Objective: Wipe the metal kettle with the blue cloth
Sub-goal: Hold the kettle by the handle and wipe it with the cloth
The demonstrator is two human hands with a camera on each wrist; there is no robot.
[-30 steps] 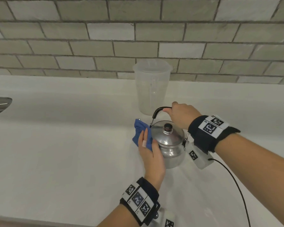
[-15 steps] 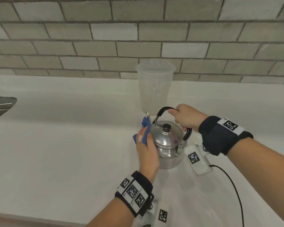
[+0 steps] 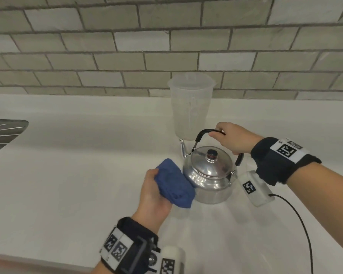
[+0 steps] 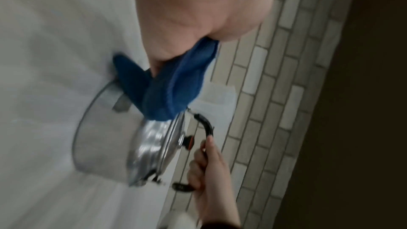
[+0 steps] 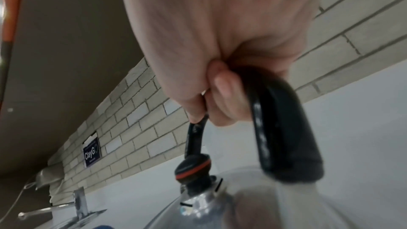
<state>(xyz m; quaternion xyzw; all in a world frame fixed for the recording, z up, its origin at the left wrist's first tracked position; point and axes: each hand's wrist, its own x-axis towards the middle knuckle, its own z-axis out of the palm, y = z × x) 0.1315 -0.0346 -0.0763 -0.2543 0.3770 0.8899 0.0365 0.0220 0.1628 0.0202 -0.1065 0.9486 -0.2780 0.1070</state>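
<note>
My left hand (image 3: 152, 196) grips the blue cloth (image 3: 173, 183), pressed on the near-left side of the kettle (image 3: 208, 175). My right hand (image 3: 233, 140) grips its black handle (image 3: 203, 133) above, so the kettle sits between my hands.

Bare forearms, dark wristbands (image 3: 273, 161) with black-and-white marker tags, white camera boxes (image 3: 254, 187), black cable (image 3: 297, 220)

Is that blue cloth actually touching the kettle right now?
Touching. In the left wrist view the blue cloth, gripped by the left hand, presses against the kettle with no gap; the head view agrees.
</note>
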